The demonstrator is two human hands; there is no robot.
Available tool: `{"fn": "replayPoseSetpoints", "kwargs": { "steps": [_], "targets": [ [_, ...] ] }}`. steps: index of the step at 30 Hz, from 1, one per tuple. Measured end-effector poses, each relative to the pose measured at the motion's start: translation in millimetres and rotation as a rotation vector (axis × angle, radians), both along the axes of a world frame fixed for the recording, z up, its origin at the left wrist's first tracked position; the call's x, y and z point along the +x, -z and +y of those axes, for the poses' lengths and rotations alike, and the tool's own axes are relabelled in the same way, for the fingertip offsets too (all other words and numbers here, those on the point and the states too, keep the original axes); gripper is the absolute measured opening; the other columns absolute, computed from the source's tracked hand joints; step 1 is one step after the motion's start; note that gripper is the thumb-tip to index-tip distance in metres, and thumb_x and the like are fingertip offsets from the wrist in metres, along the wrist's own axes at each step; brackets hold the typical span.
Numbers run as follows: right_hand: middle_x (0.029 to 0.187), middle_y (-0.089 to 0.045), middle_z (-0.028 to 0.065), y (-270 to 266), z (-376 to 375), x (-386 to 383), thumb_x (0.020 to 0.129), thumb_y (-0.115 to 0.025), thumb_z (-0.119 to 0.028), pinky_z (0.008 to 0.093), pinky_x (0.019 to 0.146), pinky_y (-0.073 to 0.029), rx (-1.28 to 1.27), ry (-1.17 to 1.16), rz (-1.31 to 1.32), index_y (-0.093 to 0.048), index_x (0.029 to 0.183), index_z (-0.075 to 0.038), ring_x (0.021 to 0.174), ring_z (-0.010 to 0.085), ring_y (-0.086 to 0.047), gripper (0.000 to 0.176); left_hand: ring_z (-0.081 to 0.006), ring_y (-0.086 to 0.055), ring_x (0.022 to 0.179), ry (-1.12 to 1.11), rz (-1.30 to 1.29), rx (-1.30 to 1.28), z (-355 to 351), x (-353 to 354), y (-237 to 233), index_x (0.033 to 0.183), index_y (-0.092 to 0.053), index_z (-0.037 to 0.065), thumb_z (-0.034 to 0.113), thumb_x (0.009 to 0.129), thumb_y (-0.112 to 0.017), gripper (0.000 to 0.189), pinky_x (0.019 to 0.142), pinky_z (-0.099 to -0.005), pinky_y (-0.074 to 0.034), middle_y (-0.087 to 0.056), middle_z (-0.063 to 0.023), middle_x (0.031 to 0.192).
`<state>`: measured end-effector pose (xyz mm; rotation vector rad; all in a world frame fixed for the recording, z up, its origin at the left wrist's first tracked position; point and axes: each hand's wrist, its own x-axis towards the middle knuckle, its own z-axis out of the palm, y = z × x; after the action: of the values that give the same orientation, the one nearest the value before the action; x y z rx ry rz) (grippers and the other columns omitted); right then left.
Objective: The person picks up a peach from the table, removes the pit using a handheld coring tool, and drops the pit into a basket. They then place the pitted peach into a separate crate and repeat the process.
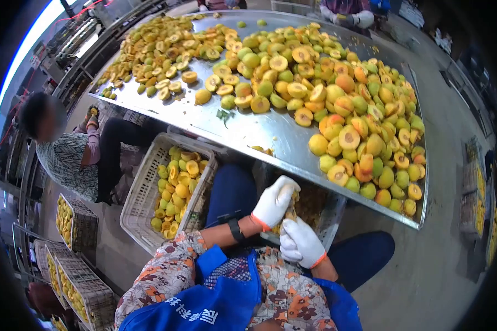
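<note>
My left hand (pixel 275 203), in a white glove, is closed round one side of a small yellowish-brown thing (pixel 294 207), perhaps a piece of fruit. Just below and to the right, my right hand (pixel 300 243), also gloved in white, has its fingers closed at the lower end of the same thing. Both hands are over a grey crate (pixel 331 220) with brown bits in it, between my knees. Beyond them stands a metal table (pixel 259 132) heaped with yellow, green and orange fruit (pixel 342 110), many cut in half.
A crate (pixel 135 212) of fruit stands beside my left leg. At the left a co-worker (pixel 72 160) sits by the table. More filled crates (pixel 85 276) are at the lower left and the right edge (pixel 472 212). Another person's gloved hands (pixel 361 19) are at the table's far side.
</note>
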<state>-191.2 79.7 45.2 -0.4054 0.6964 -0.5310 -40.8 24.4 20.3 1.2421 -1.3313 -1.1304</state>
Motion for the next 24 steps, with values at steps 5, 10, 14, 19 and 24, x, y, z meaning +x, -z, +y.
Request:
{"fn": "replayPoseSetpoints", "kwargs": {
  "steps": [5,10,14,19,24],
  "targets": [
    [0.055,-0.038,-0.0053,-3,0,-3,0.11,-0.044,-0.03,0.0252,0.034,-0.024,0.041,0.006,-0.027,-0.05,0.097,-0.014,0.033,0.006,-0.03,0.02,-0.0146,-0.063,0.077,0.276,0.388,0.271,-11,8,11,0.101,-0.06,0.003,0.031,0.108,-0.042,0.034,0.071,-0.0279,-0.053,-0.065,-0.0089,0.085],
    [0.054,-0.037,-0.005,16,4,-10,0.112,-0.038,-0.028,0.0252,0.034,-0.022,0.125,-0.004,-0.213,-0.054,0.102,-0.012,0.033,0.0062,-0.03,0.025,-0.0146,-0.064,0.086,0.627,0.251,0.25,-30,29,8,0.104,-0.062,0.003,0.032,0.107,-0.046,0.033,0.079,-0.0289,-0.053,-0.066,-0.0083,0.092],
    [0.054,-0.038,-0.0047,12,0,-6,0.112,-0.037,-0.029,0.0246,0.034,-0.022,0.181,-0.019,-0.36,-0.054,0.103,-0.011,0.033,0.0053,-0.03,0.027,-0.0154,-0.063,0.083,0.667,0.287,0.139,-38,32,-3,0.102,-0.063,0.001,0.032,0.107,-0.047,0.035,0.077,-0.0296,-0.053,-0.067,-0.0094,0.091],
    [0.056,-0.04,-0.0041,8,-6,2,0.11,-0.045,-0.028,0.0237,0.033,-0.022,0.06,-0.069,-0.305,-0.052,0.1,-0.012,0.033,0.0066,-0.03,0.02,-0.0186,-0.065,0.082,0.617,0.551,0.112,-35,37,3,0.099,-0.063,-0.001,0.031,0.106,-0.05,0.036,0.077,-0.0323,-0.053,-0.067,-0.0119,0.09],
    [0.054,-0.04,-0.0044,0,-12,7,0.108,-0.047,-0.025,0.0223,0.033,-0.024,-0.026,-0.199,-0.192,-0.052,0.101,-0.007,0.034,0.0051,-0.031,0.021,-0.0199,-0.066,0.083,0.557,0.298,-0.031,-29,61,-22,0.1,-0.065,-0.002,0.038,0.105,-0.051,0.043,0.08,-0.0323,-0.053,-0.069,-0.0126,0.09]
  ]
}}
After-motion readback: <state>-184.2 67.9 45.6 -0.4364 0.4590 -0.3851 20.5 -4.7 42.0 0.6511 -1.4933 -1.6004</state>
